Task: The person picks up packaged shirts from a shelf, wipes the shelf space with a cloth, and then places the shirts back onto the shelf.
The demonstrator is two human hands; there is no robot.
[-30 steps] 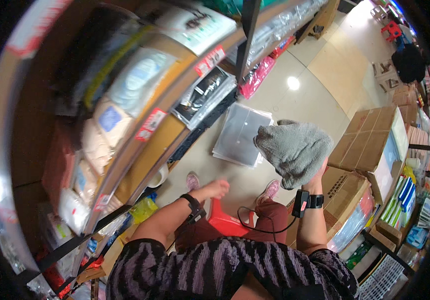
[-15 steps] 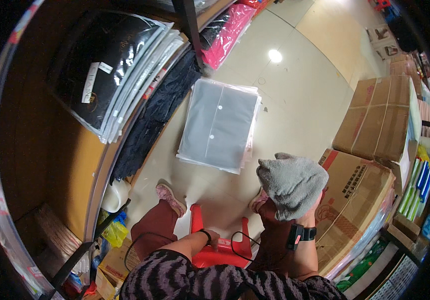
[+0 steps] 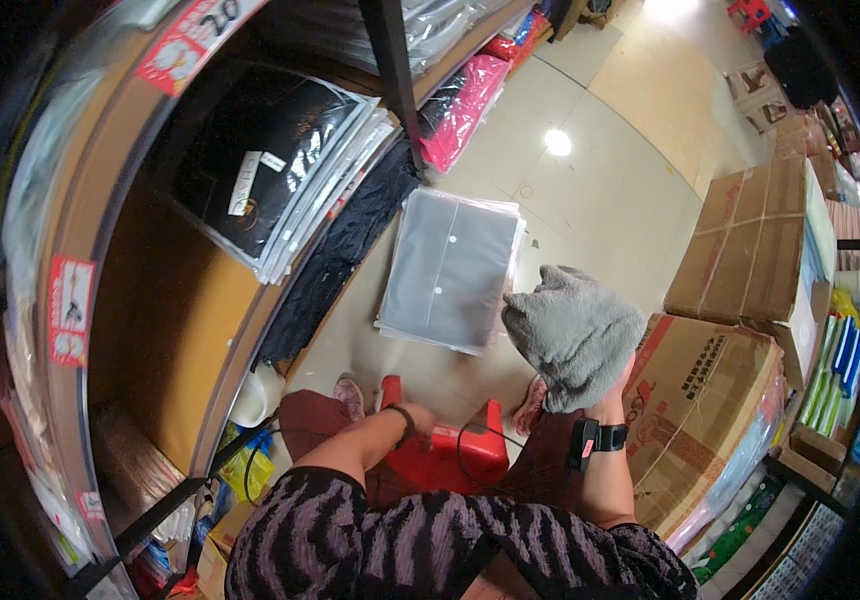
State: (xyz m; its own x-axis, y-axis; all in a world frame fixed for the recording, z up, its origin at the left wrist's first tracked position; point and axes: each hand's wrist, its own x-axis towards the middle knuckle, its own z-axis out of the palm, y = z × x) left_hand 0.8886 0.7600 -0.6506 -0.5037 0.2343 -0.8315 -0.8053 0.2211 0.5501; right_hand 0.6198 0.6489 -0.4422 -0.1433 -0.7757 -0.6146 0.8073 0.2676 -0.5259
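Evidently, the right hand (image 3: 620, 388) is gripping a gray cloth (image 3: 578, 335), its fingers mostly disappearing behind the fabric. The cloth is hanging in the air above the person's right knee, between the clear plastic sleeves (image 3: 450, 265) and a cardboard box (image 3: 695, 420). Its soft, fuzzy pile is bunching into thick, rounded folds, with small peaks rising along the upper edge. One blunt corner is pointing left, toward the sleeves; the crumpled shape is hardly showing a clear long axis, though it is slanting loosely from upper left to lower right.

The left hand (image 3: 420, 420) is lowering over the rim of a smooth, red plastic stool (image 3: 440, 462) between the legs; its fingers are blurring there, so whether they are grasping or only touching it cannot be told. The flat, glossy sleeves are lying stacked on the tiled floor (image 3: 610, 210), their long side running away from the person.
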